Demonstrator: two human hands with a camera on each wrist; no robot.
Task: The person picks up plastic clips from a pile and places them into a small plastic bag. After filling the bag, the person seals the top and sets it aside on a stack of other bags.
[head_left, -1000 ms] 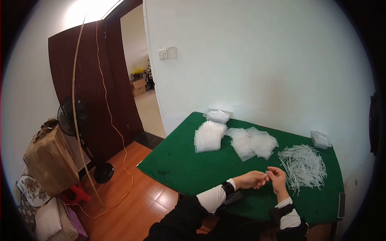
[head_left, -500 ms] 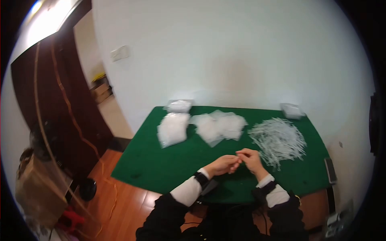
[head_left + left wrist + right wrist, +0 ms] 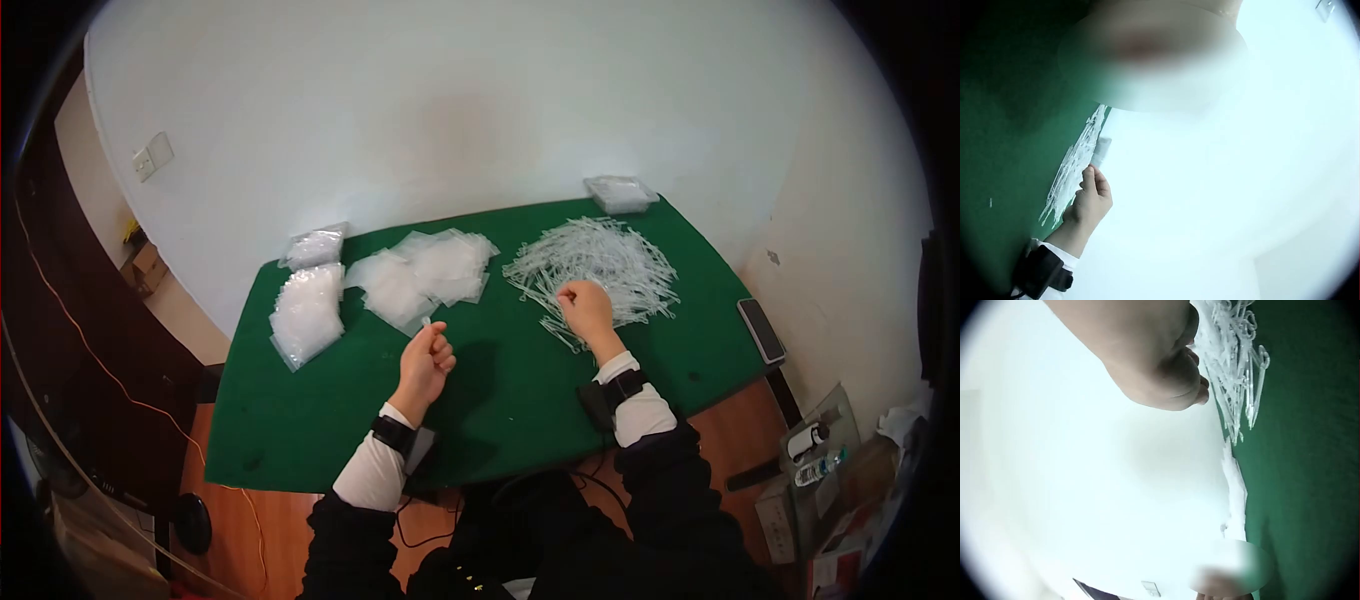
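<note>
In the head view my left hand (image 3: 425,365) is raised over the middle of the green table. Its thumb and forefinger pinch a small whitish piece (image 3: 427,321), too small to make out further. My right hand (image 3: 588,310) is at the near left side of a heap of clear plastic sticks with looped ends (image 3: 625,265). Its fingers are curled with the tips together, also seen in the left wrist view, where the hand (image 3: 1091,200) overlaps the heap (image 3: 1075,165). I cannot tell whether a stick is between them. The right wrist view shows the looped sticks (image 3: 1235,362) beyond the fingers.
Fanned clear plastic bags (image 3: 430,270) lie mid-table, with a stack of bags (image 3: 308,315) to their left. Filled packets stand at the back left (image 3: 315,246) and back right (image 3: 620,194), close to the wall. A phone-like slab (image 3: 762,330) lies at the right edge.
My hands were together over the table and have parted. The right hand has moved to the heap of sticks, while the left keeps the small piece. The head view has swung right.
</note>
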